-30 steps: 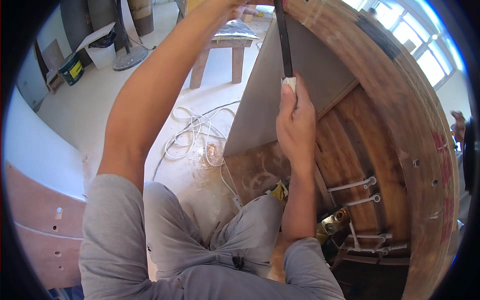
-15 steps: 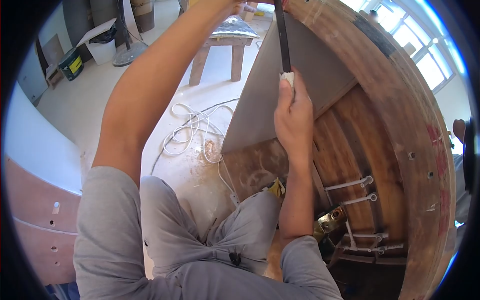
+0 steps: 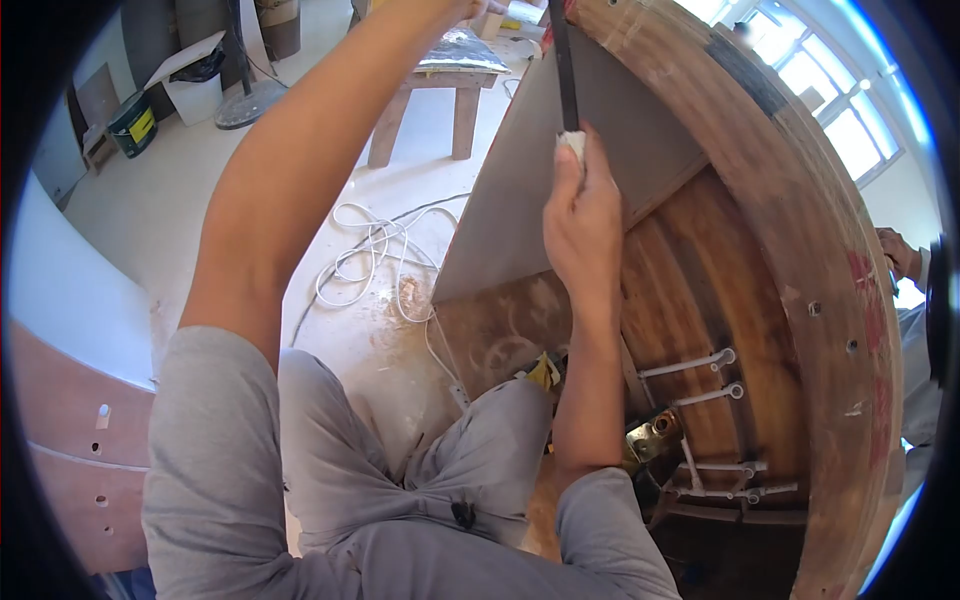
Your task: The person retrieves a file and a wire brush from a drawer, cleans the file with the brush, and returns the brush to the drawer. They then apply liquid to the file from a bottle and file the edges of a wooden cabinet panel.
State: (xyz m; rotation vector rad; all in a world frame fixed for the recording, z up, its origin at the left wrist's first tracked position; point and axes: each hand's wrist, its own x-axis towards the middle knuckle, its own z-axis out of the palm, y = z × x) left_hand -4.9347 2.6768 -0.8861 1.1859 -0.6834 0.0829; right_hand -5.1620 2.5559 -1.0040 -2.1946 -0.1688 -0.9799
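Observation:
My right hand (image 3: 585, 220) is wrapped round the whitish handle of a long, dark, flat file (image 3: 566, 85). The file points up and away, and its far end leaves the top of the view. Beside it runs the thick curved wooden rim (image 3: 790, 210) of a large wooden shell, with a triangular grey-brown panel (image 3: 590, 170) just behind the blade. My left hand (image 3: 478, 10) is at the top edge, mostly cut off, near the far end of the file. Its fingers are largely hidden, so whether it touches the file cannot be seen.
Inside the shell are white pipe fittings (image 3: 715, 390) and a brass-coloured metal part (image 3: 655, 435). A tangled white cable (image 3: 370, 250) lies on the floor. Farther off stand a wooden stool (image 3: 465, 110) and a dark bucket (image 3: 133, 128). Another person's hand (image 3: 900, 255) shows at the right.
My right hand and the file have shifted slightly up and left in view. My left hand has moved farther out past the top edge. More of the other person's hand shows at the right.

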